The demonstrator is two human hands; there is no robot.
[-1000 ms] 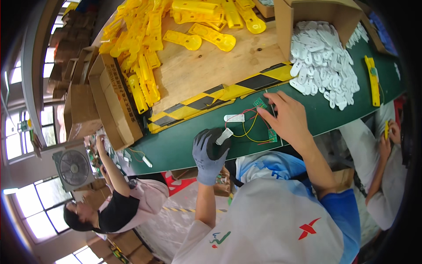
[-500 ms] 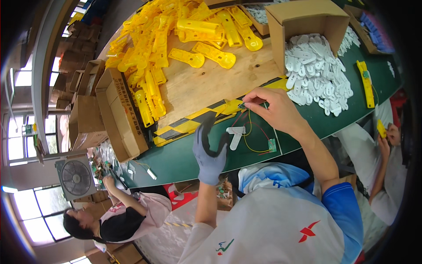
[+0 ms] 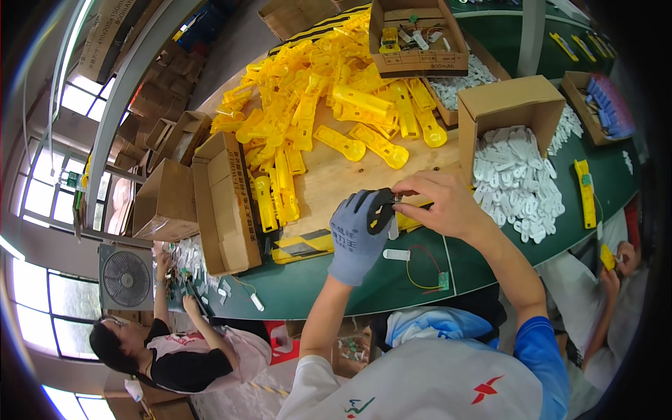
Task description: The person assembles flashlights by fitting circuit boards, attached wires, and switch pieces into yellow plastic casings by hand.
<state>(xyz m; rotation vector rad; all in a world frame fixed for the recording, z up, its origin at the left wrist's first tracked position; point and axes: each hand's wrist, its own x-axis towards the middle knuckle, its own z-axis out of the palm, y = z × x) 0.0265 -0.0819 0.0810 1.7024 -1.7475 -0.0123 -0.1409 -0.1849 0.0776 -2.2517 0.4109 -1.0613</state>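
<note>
My left hand (image 3: 360, 234), in a grey glove with black fingertips, meets my bare right hand (image 3: 439, 203) over the table's striped edge. Both are closed, fingertips together around a small dark part too tiny to name. Just below the fingers shows a white strip-like piece (image 3: 393, 227); I cannot tell which hand bears it. On the green tabletop under my hands lies a flat white piece (image 3: 397, 255). Beside it, thin red and yellow wires (image 3: 413, 283) run to a small green circuit board (image 3: 443, 281).
A heap of yellow plastic housings (image 3: 308, 105) covers the wooden board ahead. White plastic pieces (image 3: 518, 182) spill from a carton (image 3: 511, 105) at right. An open carton (image 3: 220, 210) stands left. One co-worker (image 3: 189, 350) sits at left; another's hand (image 3: 610, 280) holds a yellow part at right.
My left hand has risen and moved right, closing its fingers at my right hand's fingertips. The white piece on the table has turned to lie level. The whole view has shifted.
</note>
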